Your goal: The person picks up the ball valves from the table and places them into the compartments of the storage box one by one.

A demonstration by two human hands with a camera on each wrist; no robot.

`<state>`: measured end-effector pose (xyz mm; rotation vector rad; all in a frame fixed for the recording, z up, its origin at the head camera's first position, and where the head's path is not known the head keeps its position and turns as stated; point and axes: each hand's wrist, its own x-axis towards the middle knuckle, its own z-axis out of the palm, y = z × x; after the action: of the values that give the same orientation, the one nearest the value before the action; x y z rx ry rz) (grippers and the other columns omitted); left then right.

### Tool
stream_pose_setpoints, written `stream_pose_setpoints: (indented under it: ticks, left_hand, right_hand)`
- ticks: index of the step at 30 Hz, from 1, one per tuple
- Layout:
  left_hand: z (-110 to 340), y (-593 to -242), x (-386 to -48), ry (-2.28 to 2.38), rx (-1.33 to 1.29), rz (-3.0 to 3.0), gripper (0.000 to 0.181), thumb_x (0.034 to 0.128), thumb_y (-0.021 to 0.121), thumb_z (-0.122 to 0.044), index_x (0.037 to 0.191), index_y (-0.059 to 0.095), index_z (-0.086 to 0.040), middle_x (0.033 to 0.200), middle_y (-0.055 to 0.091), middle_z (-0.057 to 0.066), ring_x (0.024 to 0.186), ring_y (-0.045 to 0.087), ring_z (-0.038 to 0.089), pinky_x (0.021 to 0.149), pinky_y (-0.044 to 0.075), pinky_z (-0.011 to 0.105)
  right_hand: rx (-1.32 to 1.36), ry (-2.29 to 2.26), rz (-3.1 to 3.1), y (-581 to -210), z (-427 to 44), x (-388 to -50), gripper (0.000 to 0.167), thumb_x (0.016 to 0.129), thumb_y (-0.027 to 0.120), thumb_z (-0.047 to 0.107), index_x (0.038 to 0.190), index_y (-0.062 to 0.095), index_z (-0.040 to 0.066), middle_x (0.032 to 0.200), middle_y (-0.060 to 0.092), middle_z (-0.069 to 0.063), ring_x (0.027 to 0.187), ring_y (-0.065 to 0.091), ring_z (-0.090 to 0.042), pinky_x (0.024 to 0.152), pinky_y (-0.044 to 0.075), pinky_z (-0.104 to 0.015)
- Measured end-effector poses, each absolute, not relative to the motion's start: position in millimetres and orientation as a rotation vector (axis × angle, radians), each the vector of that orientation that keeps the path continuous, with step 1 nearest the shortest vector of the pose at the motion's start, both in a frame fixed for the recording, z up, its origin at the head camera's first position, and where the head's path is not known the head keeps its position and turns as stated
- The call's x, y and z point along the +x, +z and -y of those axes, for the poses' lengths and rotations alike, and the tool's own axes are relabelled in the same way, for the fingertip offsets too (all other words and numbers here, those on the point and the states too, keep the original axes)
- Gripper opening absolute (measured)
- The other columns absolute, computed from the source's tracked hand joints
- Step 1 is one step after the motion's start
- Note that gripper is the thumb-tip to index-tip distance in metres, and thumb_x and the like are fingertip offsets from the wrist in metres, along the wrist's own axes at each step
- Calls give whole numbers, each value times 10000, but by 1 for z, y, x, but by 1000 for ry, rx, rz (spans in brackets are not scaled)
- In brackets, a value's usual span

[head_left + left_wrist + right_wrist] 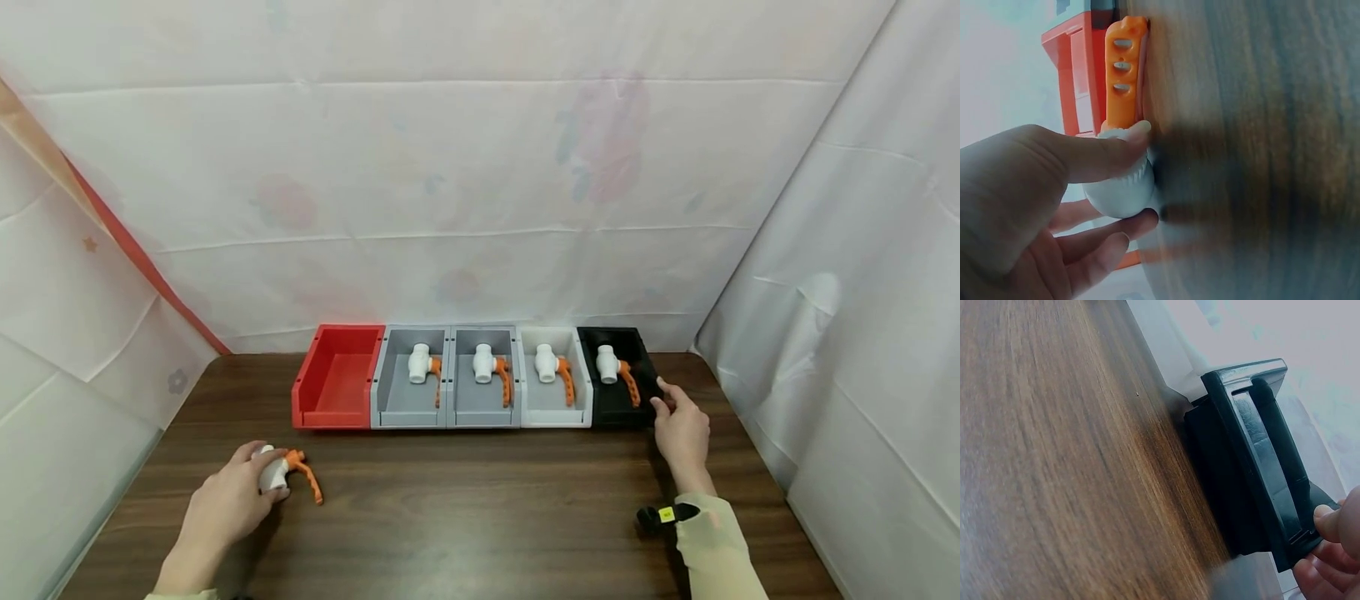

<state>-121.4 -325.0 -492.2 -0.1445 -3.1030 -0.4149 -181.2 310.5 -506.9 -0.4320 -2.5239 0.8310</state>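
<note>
My left hand holds a white plastic ball valve with an orange lever handle, low over the table at the left. In the left wrist view the thumb lies across the white body and the fingers are on its other side. At the far right of the bin row, my right hand pinches the front right edge of a black bin. The right wrist view shows the thumb and fingers at that corner. A similar valve lies inside the black bin.
Left of the black bin stand a white bin, two grey bins and a red bin. The white and grey bins each hold a similar valve; the red one shows a bare floor. Cloth hangs behind the wooden table.
</note>
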Motion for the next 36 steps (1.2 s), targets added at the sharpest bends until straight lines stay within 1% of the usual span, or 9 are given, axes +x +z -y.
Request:
stream_pose_setpoints:
  ticks: [4,7,10,17,22,25,29,33,36]
  left_hand:
    - [325,-491,-119,-451,-145,3115,594,773,848,-309,1269,648,-50,1330,489,331,854,652,475,608,500,611]
    - [324,-489,-118,-481,-130,3089,595,800,831,-336,1285,636,-51,1348,477,325,844,656,468,598,502,607]
    - [322,-486,-118,-503,-125,3029,581,805,831,-330,1279,632,-60,1350,475,303,826,655,465,564,499,593]
    - [313,-475,-120,-518,-152,2825,547,764,855,-251,1246,645,-99,1336,504,230,785,646,452,481,473,530]
    - [307,-466,-130,-502,-189,2741,552,740,863,-225,1234,653,-96,1331,510,231,773,646,454,478,469,541]
    - [302,-462,-137,-489,-196,2726,561,736,868,-224,1237,653,-91,1338,504,241,763,646,449,472,474,527]
    - [296,-457,-146,-482,-208,2717,566,737,866,-196,1247,648,-84,1353,488,252,807,643,459,508,501,542]
    - [293,-454,-153,-477,-216,2717,592,726,875,-158,1259,635,-63,1368,470,266,913,625,482,601,528,596]
    - [291,-452,-159,-476,-232,2727,627,710,887,-141,1271,623,-49,1376,455,277,974,599,498,652,527,623]
  right_hand:
    - [-434,829,2528,-508,-309,-181,362,971,663,157,1332,640,139,926,698,-154,651,582,-300,631,462,-487]
    - [-427,839,2526,-509,-308,-181,365,970,664,155,1333,639,136,931,700,-161,655,584,-301,630,460,-485]
    - [-434,843,2525,-510,-308,-182,366,969,667,156,1334,641,145,931,702,-157,666,589,-304,639,464,-480]
    - [-423,836,2515,-510,-310,-180,362,968,665,144,1329,641,127,932,700,-163,664,590,-296,636,464,-496]
    - [-428,836,2515,-510,-310,-179,365,971,662,152,1334,638,134,945,706,-167,679,605,-310,650,471,-499]
    - [-435,838,2513,-510,-310,-179,363,974,658,154,1336,637,135,947,705,-167,684,602,-312,652,468,-495]
    - [-431,837,2508,-509,-311,-179,365,972,660,152,1336,639,138,939,702,-161,680,597,-311,650,466,-495]
    - [-418,836,2509,-508,-312,-180,370,971,661,150,1340,636,139,943,705,-163,682,609,-322,659,472,-517]
    - [-415,843,2506,-507,-312,-180,370,971,661,145,1340,634,138,960,708,-171,703,624,-332,676,473,-534]
